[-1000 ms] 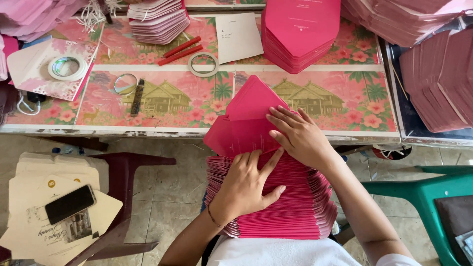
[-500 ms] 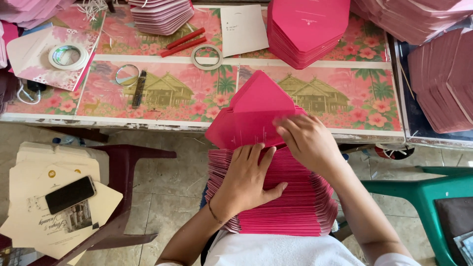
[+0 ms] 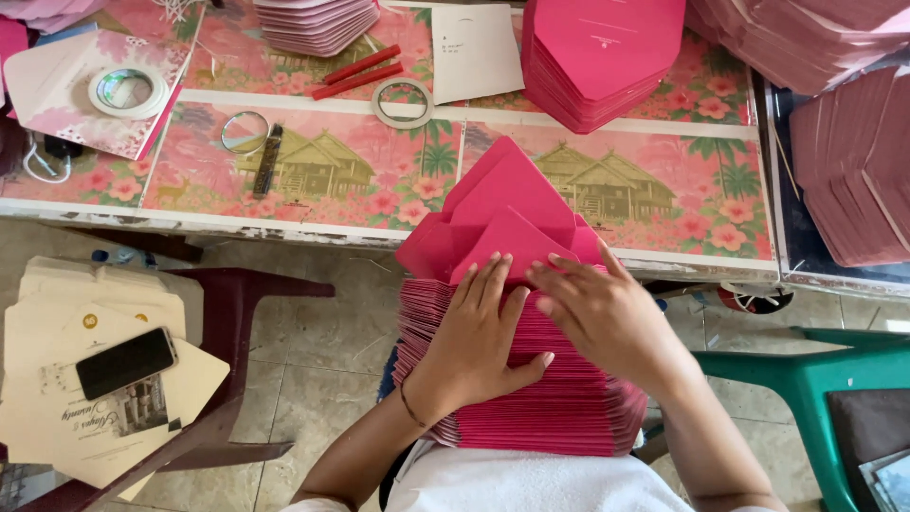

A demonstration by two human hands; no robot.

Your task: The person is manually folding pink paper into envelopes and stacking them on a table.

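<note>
A thick stack of pink envelopes rests on my lap, below the table edge. The top pink envelope lies partly unfolded with its pointed flap toward the table. My left hand lies flat on it, fingers spread and pressing a folded side flap down. My right hand presses beside it from the right, fingertips on the same fold. Neither hand grips anything.
A flower-patterned table holds tape rolls, red sticks, a white card and more pink envelope stacks. A dark stool at the left carries cream cards and a phone. A green chair stands right.
Both hands have shifted on the top envelope, my left hand sliding up and flattening onto the fold. The view has moved slightly.
</note>
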